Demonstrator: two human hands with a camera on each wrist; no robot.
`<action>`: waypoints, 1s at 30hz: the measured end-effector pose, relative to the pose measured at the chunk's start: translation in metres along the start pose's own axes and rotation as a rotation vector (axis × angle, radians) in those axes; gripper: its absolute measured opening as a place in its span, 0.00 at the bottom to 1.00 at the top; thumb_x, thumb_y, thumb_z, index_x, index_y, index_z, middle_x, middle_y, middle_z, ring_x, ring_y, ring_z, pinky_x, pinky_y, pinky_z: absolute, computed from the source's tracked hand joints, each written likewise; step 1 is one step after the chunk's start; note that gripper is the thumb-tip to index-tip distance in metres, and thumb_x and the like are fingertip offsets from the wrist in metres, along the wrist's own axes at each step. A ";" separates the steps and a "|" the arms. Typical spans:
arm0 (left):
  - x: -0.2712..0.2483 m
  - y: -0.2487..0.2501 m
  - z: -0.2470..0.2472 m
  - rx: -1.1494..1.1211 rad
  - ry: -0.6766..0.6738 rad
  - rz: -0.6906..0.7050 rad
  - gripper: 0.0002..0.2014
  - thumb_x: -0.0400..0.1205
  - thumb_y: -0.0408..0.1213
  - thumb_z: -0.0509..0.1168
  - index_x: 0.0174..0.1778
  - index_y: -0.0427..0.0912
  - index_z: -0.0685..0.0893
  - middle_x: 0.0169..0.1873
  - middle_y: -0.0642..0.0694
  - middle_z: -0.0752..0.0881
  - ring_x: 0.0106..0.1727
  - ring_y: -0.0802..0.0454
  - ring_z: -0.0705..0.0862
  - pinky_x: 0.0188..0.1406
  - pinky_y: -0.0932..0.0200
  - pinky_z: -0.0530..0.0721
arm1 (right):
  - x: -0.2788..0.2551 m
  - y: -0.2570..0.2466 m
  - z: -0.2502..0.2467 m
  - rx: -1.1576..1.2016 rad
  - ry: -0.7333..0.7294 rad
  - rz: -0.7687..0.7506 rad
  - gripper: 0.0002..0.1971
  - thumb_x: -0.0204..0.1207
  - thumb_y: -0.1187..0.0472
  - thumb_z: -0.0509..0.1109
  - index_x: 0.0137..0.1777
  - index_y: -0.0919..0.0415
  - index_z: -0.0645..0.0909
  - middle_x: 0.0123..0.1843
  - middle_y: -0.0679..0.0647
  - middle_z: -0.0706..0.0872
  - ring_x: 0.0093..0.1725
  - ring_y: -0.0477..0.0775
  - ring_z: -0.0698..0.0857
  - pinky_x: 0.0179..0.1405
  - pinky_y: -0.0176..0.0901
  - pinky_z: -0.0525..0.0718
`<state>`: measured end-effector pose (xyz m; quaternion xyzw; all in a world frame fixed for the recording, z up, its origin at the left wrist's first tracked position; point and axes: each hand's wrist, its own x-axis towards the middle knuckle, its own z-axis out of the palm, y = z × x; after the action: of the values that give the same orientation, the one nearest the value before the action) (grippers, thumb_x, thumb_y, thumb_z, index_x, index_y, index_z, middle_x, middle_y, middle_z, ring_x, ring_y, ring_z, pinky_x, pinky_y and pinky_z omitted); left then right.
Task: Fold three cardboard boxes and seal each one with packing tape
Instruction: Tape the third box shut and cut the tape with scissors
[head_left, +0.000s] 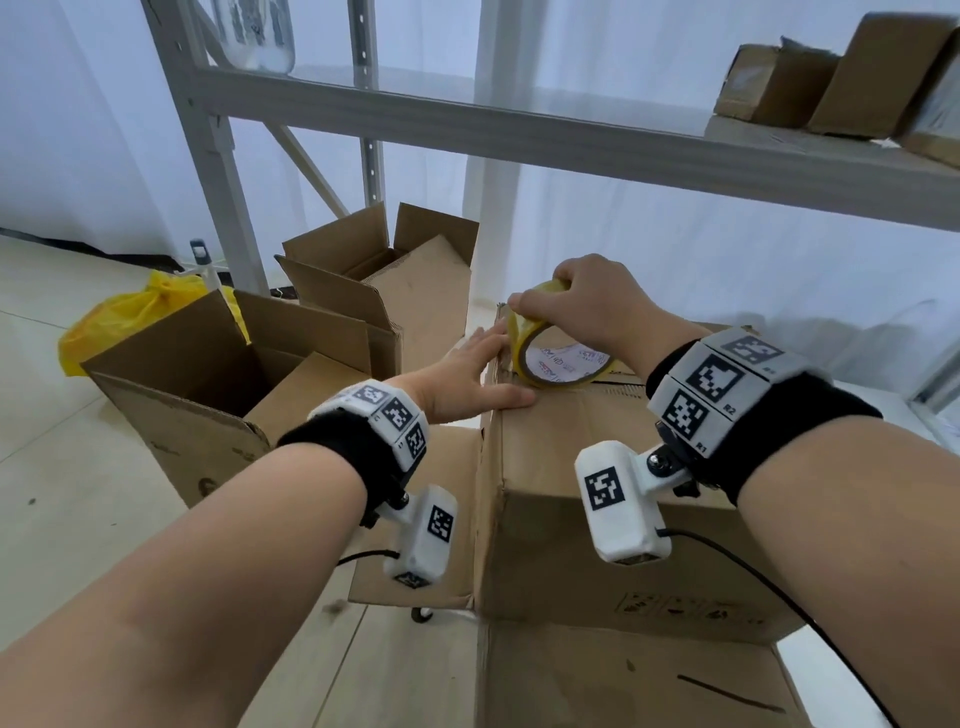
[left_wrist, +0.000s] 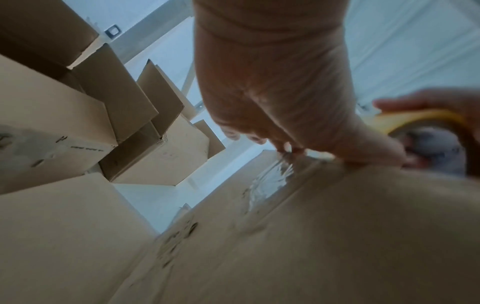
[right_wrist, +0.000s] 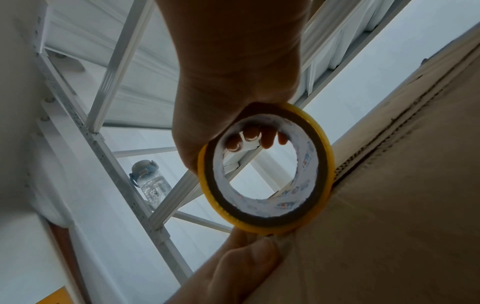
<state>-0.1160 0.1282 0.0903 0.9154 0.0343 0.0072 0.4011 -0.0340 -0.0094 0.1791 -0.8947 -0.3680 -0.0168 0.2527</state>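
A closed cardboard box (head_left: 597, 499) stands in front of me with its top flaps folded shut. My right hand (head_left: 582, 306) grips a yellow roll of packing tape (head_left: 550, 353) standing on edge at the box's top seam, fingers hooked through the core (right_wrist: 249, 139). My left hand (head_left: 478, 374) lies flat with straight fingers on the box's top left edge beside the roll, thumb along the top face. In the left wrist view clear tape (left_wrist: 272, 179) runs down the box's side under the left fingers (left_wrist: 259, 137). Two more boxes (head_left: 208, 395) (head_left: 384, 291) stand open on the floor at left.
A grey metal shelf rack (head_left: 467, 119) rises behind the boxes, with small cardboard boxes (head_left: 831, 78) on its upper right shelf. A yellow plastic bag (head_left: 124, 322) lies on the tiled floor at far left. A water bottle (right_wrist: 150, 183) stands by the rack.
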 end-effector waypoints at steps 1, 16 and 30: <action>-0.001 -0.001 0.003 -0.007 0.033 0.004 0.37 0.79 0.54 0.68 0.81 0.58 0.57 0.83 0.56 0.52 0.83 0.49 0.52 0.82 0.44 0.51 | 0.003 -0.002 0.000 -0.036 -0.013 -0.003 0.20 0.73 0.40 0.70 0.32 0.56 0.73 0.32 0.50 0.76 0.34 0.45 0.74 0.31 0.41 0.67; -0.011 0.008 0.007 0.363 -0.043 -0.089 0.36 0.86 0.57 0.48 0.83 0.50 0.35 0.82 0.53 0.32 0.83 0.52 0.35 0.80 0.50 0.35 | 0.003 0.016 -0.018 -0.402 -0.088 0.057 0.16 0.67 0.48 0.73 0.33 0.60 0.76 0.33 0.52 0.79 0.33 0.50 0.77 0.27 0.40 0.68; -0.008 0.066 0.018 0.732 -0.201 -0.243 0.41 0.84 0.65 0.41 0.84 0.40 0.38 0.83 0.44 0.36 0.83 0.52 0.34 0.79 0.48 0.31 | 0.005 0.010 -0.011 -0.392 -0.098 -0.040 0.18 0.77 0.47 0.62 0.34 0.61 0.73 0.35 0.51 0.77 0.38 0.54 0.77 0.37 0.44 0.71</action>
<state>-0.1199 0.0700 0.1264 0.9832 0.1033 -0.1426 0.0478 -0.0218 -0.0170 0.1854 -0.9191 -0.3871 -0.0494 0.0550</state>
